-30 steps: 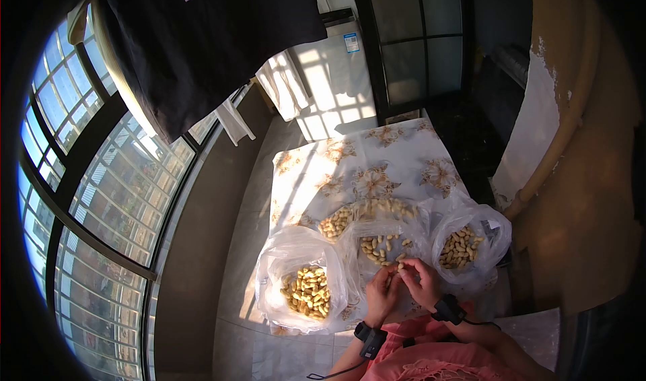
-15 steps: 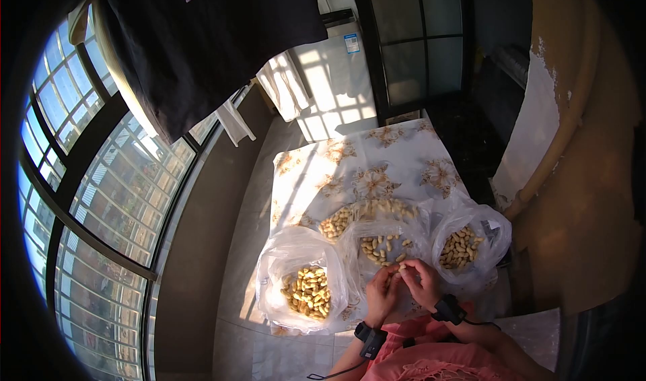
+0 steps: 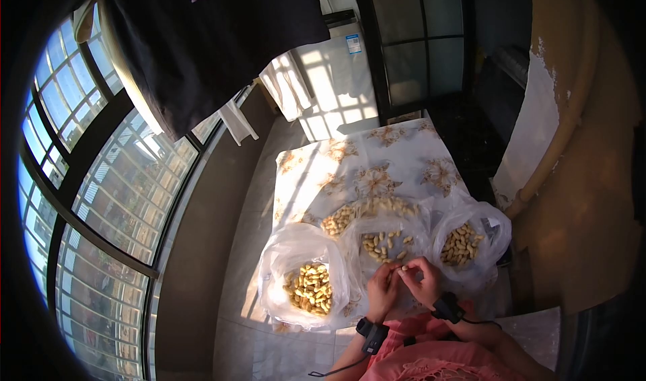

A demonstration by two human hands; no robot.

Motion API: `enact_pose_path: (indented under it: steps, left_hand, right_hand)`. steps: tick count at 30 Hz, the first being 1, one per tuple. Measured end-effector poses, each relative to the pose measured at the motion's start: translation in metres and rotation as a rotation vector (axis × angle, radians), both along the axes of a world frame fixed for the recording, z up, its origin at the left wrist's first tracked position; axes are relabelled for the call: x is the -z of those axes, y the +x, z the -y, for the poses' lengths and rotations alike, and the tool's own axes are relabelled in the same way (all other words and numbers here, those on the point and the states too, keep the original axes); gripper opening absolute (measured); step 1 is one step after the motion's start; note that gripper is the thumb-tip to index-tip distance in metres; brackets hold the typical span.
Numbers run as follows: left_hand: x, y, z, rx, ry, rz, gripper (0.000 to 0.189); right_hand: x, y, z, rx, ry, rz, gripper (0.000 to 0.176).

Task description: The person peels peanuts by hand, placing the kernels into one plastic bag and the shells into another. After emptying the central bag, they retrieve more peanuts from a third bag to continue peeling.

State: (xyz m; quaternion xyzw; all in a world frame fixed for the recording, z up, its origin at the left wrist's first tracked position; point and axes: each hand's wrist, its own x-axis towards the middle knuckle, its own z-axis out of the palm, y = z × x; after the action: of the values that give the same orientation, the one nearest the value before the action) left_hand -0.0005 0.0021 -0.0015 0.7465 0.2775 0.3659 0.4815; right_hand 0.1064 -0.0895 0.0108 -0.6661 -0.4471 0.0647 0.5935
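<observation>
Grips a peanut (image 3: 402, 268) at the fingertips of both hands, just over the near rim of the middle bag (image 3: 418, 236). Seems held from both ends, probably so that the thumbs can press on the shell. Too small to tell whether whole or split.

Pinches from 9 o'clock with the left hand (image 3: 382, 290), fingers curled nearly closed on the peanut. Pinches from 3 o'clock with the right hand (image 3: 424, 285), curled the same way, palm turned inward. Kept knuckle to knuckle and close to the body, likely for a steadier grip.

At 12 o'clock from the hands, the middle bag: mouth spread open, thinly scattered with peanuts. Probably set dead ahead to catch whatever drops from the fingers.

At 9 o'clock, the left bag (image 3: 289, 246): fuller, its heap lit yellow by the sun. At 2 o'clock, the right bag (image 3: 494, 229): open too, with a heap inside. Further out at 12 o'clock, a far heap (image 3: 367, 209) in clear plastic. All touching or nearly so and fanned within reach, seemingly to spare any stretching.

Underneath, a flowered cloth (image 3: 383, 149), bare toward 12 o'clock. Black bands (image 3: 447, 307) on both wrists, a thin cable trailing from each. Pink garment (image 3: 431, 361) at 6 o'clock. From 9 to 11 o'clock, a barred window (image 3: 114, 199), with dark cloth (image 3: 215, 38) hanging before it.
</observation>
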Motion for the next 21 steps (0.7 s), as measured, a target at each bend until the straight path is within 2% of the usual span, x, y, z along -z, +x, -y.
enact_pose_path:
  steps: [8, 10, 14, 17, 21]
  left_hand:
    - [-0.001, 0.001, 0.002, -0.012, -0.001, 0.018, 0.014]
    - [0.0, 0.001, 0.002, -0.009, -0.007, 0.019, 0.015]
    - [0.001, 0.002, 0.003, -0.025, 0.023, -0.016, 0.014]
    - [0.003, 0.003, 0.003, -0.033, 0.04, -0.013, 0.013]
    - [0.003, 0.003, 0.003, 0.001, -0.016, 0.012, 0.014]
  right_hand:
    - [-0.004, -0.004, 0.008, -0.022, 0.109, 0.114, 0.02]
    - [-0.003, -0.005, 0.012, -0.097, 0.075, -0.054, 0.018]
    - [-0.019, -0.003, 0.015, -0.089, 0.071, -0.146, 0.019]
    - [-0.028, 0.007, 0.013, 0.051, 0.19, 0.038, 0.016]
    - [-0.027, 0.021, 0.021, 0.119, 0.257, -0.099, 0.012]
